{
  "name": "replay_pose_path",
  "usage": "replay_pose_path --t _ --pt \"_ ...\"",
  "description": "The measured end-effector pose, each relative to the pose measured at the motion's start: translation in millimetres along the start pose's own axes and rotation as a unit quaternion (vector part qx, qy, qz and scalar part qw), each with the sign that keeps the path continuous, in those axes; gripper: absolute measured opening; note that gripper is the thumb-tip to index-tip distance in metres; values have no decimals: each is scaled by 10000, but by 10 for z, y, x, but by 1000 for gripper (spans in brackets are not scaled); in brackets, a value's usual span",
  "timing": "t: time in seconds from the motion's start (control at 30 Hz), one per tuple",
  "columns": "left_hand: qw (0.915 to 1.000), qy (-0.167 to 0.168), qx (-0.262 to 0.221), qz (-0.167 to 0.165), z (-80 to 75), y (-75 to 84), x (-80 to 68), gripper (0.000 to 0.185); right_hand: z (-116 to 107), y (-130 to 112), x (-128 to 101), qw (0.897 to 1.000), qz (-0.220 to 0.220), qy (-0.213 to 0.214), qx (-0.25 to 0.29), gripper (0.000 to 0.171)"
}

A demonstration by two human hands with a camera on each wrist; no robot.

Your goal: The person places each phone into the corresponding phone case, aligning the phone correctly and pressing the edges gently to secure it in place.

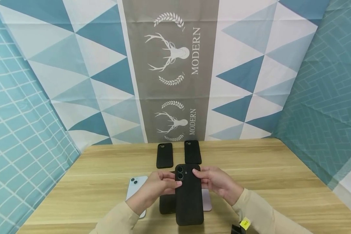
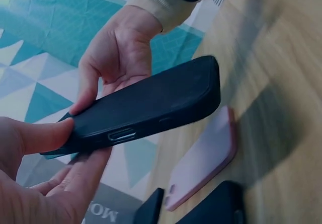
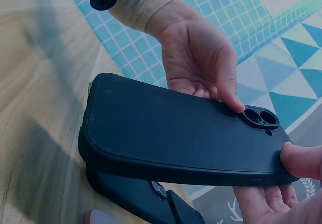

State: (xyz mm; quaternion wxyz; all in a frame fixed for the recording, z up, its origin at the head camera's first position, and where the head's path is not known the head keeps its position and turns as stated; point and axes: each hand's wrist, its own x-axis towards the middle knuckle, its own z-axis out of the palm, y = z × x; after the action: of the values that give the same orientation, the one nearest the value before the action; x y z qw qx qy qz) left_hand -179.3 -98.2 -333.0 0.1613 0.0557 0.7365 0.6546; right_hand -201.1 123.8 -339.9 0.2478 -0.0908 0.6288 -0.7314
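A phone in a black case [image 1: 189,198] is held up above the table, its back with two camera lenses towards the head camera. My left hand [image 1: 153,190] pinches the upper left edge, thumb near the lenses. On the opposite edge, near the top, my right hand [image 1: 217,183] pinches it with the thumb on the back and fingers beneath. The left wrist view shows the side of the black case [image 2: 146,103] with a slot in it. In the right wrist view the back of the case [image 3: 161,128] is seen, lens openings near the left thumb.
Under the held phone lie another black-cased phone [image 1: 167,204] and a pink phone [image 1: 206,200], both partly covered. A pale blue phone [image 1: 136,186] lies left. Two black phone cases [image 1: 165,156] lie farther back on the wooden table [image 1: 105,182]. Patterned cloth [image 1: 169,71] hangs behind.
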Motion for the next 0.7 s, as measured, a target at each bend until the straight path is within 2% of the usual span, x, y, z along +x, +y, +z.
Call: replay_pose_path --t 0.17,0.4,0.7 --pt "9995 -102 261 166 -21 71 -1 42 19 -14 4 10000 -64 12 -54 19" --pt "9986 234 373 299 -10 144 2 38 47 -40 -6 9999 -74 -56 -110 26" --pt "9995 172 68 237 -30 127 2 35 51 -40 -14 9998 23 -147 -109 20"
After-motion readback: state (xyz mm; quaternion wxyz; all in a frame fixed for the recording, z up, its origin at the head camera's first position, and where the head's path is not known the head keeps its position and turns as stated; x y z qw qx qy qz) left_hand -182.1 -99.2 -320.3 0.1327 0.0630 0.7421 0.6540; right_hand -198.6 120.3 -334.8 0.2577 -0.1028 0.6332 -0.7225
